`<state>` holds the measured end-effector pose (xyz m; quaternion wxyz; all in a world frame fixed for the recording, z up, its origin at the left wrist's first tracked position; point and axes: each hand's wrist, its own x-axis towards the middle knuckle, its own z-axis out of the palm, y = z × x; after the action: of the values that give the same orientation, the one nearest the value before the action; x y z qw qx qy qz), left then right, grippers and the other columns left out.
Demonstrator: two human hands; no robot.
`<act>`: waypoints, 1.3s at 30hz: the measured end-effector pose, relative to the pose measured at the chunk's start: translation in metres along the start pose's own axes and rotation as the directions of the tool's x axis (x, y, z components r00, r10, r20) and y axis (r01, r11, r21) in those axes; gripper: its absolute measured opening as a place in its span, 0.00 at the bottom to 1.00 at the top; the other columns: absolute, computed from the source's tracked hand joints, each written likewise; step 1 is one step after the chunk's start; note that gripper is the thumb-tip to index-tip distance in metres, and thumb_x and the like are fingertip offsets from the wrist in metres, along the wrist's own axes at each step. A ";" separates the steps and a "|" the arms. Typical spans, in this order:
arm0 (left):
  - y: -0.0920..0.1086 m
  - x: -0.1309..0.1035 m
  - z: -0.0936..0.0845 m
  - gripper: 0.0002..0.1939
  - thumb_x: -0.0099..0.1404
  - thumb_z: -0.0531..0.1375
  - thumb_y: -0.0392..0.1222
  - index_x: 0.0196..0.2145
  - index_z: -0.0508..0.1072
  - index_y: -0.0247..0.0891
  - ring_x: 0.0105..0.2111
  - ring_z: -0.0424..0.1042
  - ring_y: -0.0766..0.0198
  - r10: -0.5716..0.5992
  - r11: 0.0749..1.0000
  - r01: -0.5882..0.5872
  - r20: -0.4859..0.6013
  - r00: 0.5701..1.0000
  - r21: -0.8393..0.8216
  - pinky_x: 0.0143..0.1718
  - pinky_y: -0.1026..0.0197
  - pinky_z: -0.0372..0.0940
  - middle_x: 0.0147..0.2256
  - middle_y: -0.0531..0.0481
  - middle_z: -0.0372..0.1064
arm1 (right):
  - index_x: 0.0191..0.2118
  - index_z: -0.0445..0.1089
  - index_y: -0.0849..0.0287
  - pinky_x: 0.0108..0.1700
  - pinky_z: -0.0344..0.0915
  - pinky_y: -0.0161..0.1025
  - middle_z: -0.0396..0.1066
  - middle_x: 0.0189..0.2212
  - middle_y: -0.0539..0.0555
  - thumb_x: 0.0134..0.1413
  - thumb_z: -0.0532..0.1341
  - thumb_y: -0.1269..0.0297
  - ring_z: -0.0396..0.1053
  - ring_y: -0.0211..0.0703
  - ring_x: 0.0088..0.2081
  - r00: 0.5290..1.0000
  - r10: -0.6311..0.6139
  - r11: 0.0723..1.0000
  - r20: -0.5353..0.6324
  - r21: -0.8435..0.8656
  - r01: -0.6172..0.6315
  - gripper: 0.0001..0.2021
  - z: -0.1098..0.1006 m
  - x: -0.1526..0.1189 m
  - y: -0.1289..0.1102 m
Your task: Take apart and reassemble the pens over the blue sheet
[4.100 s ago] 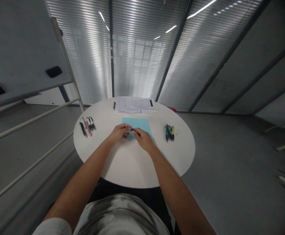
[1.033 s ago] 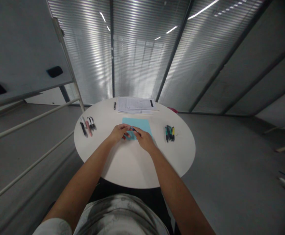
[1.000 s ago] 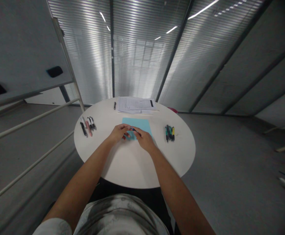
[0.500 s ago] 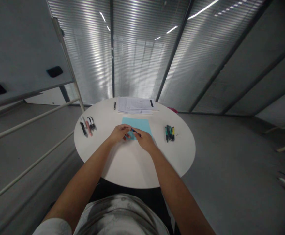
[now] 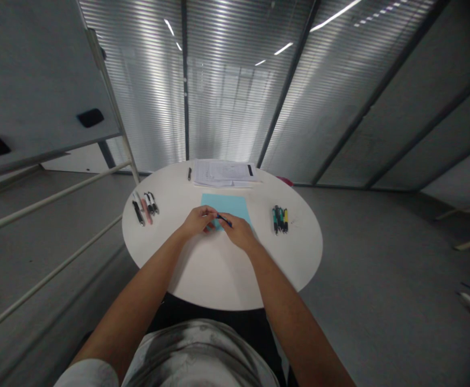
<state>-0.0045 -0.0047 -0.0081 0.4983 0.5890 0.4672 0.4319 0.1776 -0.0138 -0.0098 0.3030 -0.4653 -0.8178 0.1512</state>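
Note:
Both my hands meet over a light-blue sheet of paper [image 5: 229, 202] at the middle of the round white table [image 5: 214, 274]. A dark blue pen [image 5: 224, 220] lies slantwise between them. My right hand [image 5: 239, 232] is closed on the pen's near end. The fingertips of my left hand [image 5: 198, 220] are pinched at its far left tip; the exact grip there is too small to make out. Part of the sheet is hidden under my hands.
Several pens [image 5: 148, 204], black, white and pink, lie at the table's left. More pens [image 5: 280, 219], green, black and yellow, lie at the right. A stack of printed papers [image 5: 225, 173] and a dark pen [image 5: 189, 173] are at the back. A whiteboard frame [image 5: 124, 142] stands left.
My left fingers have shifted slightly along the pen, and more of the pen shows between my hands. The things on the table have not moved.

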 end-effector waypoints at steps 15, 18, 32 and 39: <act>0.005 -0.002 0.000 0.15 0.57 0.60 0.50 0.32 0.71 0.34 0.19 0.65 0.69 0.028 0.995 -0.025 -0.033 0.999 0.100 0.18 0.67 0.60 0.20 0.52 0.66 | 0.44 0.66 0.52 0.29 0.53 0.32 0.70 0.28 0.47 0.58 0.56 0.56 0.64 0.37 0.26 0.996 0.077 0.997 -0.034 0.009 -0.077 0.11 0.004 0.000 0.002; 0.005 -0.002 0.000 0.14 0.56 0.61 0.48 0.32 0.71 0.34 0.19 0.65 0.69 0.021 0.997 -0.019 -0.030 0.999 0.080 0.18 0.67 0.60 0.21 0.52 0.66 | 0.44 0.66 0.52 0.29 0.53 0.32 0.70 0.28 0.47 0.58 0.55 0.56 0.64 0.37 0.27 0.998 0.054 0.998 -0.029 0.021 -0.054 0.11 0.003 -0.001 0.000; 0.010 -0.003 -0.001 0.17 0.51 0.66 0.47 0.36 0.74 0.34 0.24 0.68 0.68 -0.037 0.997 0.037 0.003 0.999 -0.074 0.21 0.68 0.61 0.26 0.48 0.70 | 0.35 0.70 0.57 0.38 0.61 0.36 0.67 0.31 0.52 0.54 0.58 0.64 0.64 0.39 0.34 0.987 -0.082 0.991 -0.140 0.090 0.095 0.05 0.002 0.004 0.002; 0.009 -0.003 -0.002 0.17 0.50 0.66 0.46 0.36 0.75 0.34 0.25 0.68 0.67 -0.022 0.989 0.022 0.002 1.000 -0.148 0.21 0.67 0.60 0.26 0.49 0.68 | 0.41 0.68 0.57 0.38 0.62 0.36 0.66 0.33 0.51 0.51 0.59 0.65 0.63 0.38 0.33 0.987 -0.065 0.989 -0.145 0.123 0.083 0.10 0.006 0.004 0.004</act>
<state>-0.0057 -0.0079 0.0006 0.5453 0.5453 0.4403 0.4599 0.1749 -0.0083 -0.0157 0.3945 -0.4236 -0.7998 0.1591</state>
